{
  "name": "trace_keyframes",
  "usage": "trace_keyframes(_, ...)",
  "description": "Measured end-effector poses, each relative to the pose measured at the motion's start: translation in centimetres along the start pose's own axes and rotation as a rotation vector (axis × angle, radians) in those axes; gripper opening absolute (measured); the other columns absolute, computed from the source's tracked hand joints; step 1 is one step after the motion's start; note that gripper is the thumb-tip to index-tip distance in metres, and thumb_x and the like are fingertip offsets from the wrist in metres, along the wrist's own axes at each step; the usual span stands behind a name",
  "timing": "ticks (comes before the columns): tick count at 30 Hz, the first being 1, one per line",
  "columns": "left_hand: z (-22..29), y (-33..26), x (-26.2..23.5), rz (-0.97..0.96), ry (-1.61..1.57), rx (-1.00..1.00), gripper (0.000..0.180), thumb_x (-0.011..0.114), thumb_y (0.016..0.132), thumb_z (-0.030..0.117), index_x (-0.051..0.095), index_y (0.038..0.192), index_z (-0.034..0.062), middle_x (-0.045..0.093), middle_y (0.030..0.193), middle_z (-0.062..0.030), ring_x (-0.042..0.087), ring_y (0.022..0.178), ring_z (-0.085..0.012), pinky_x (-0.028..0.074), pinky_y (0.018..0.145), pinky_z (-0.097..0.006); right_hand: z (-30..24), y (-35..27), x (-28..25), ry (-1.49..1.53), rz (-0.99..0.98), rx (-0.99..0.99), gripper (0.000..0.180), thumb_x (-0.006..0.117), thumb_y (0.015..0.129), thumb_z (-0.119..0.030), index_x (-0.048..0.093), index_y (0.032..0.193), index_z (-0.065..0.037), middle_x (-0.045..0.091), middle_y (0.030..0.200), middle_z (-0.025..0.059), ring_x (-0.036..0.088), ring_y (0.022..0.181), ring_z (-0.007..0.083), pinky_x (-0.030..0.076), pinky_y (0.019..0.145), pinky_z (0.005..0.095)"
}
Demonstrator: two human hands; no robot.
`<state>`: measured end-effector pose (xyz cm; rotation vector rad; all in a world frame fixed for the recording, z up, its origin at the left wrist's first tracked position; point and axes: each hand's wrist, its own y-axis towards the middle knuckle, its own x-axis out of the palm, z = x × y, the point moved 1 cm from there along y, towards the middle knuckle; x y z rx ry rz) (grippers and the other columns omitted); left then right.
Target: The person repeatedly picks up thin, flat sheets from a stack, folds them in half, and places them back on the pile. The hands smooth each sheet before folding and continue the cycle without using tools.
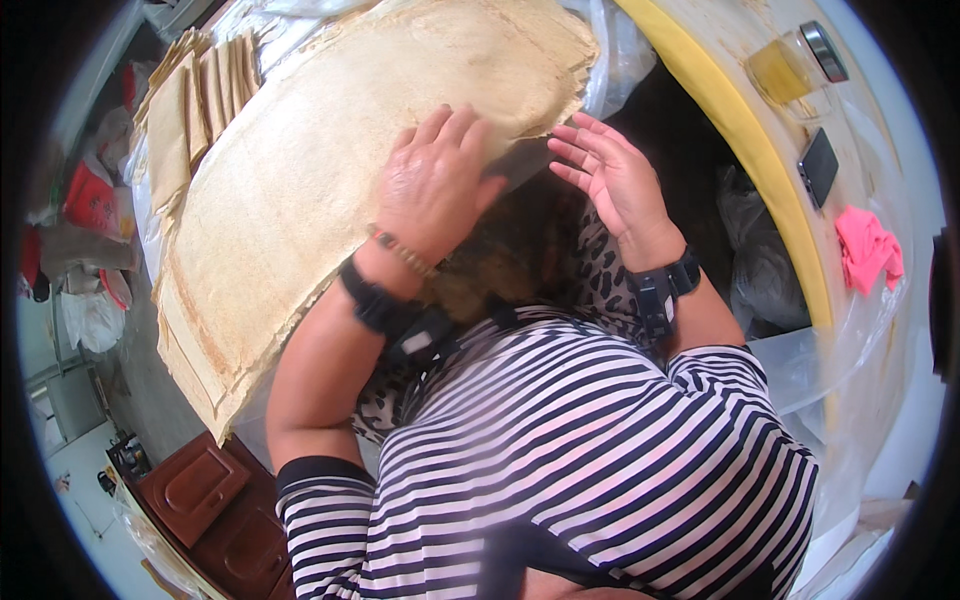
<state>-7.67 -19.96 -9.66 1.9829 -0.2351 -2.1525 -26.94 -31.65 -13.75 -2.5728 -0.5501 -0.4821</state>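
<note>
A thick stack of large, thin, tan flatbread sheets (330, 150) lies across the upper middle of the view. My left hand (432, 180) rests palm down on the near edge of the top sheet, fingers together. Just beside it on the right, my right hand (612, 178) is held with its palm facing up and fingers spread, holding nothing, close to the edge of the stack. Both wrists wear black bands. A smaller pile of folded flatbread pieces (200, 95) sits at the upper left of the stack.
At the right is a round table with a yellow rim (745, 130) under clear plastic. On it are a jar of amber liquid (795, 62), a dark phone (818, 165) and a pink cloth (866, 248). A brown wooden cabinet (205, 500) stands at lower left.
</note>
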Motion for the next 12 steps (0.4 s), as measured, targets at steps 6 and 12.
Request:
trace_keyframes(6,-1.0,1.1,0.8,0.136,-0.136,-0.116,0.014,0.075,0.093,0.025,0.078,0.096,0.0111,0.077,0.114,-0.0006,0.072,0.106,-0.0264,0.057,0.091,-0.039,-1.0,0.2,-0.6,0.078,-0.156,-0.074,0.042,0.058,0.107,-0.02,0.05,0.143,0.001,0.068,0.125,0.016,0.069,0.112,0.0265,0.058,0.096,0.0422)
trace_keyframes(12,1.9,1.2,1.0,0.057,0.053,-0.014,0.027,0.076,0.094,0.026,0.075,0.118,0.0152,0.073,0.132,-0.0012,0.067,0.121,-0.0265,0.053,0.103,-0.04,-0.5,1.7,-1.0,-0.073,-0.043,0.121,0.061,0.069,0.1,-0.043,0.052,0.143,-0.004,0.068,0.133,0.0149,0.069,0.119,0.0275,0.057,0.101,0.0465)
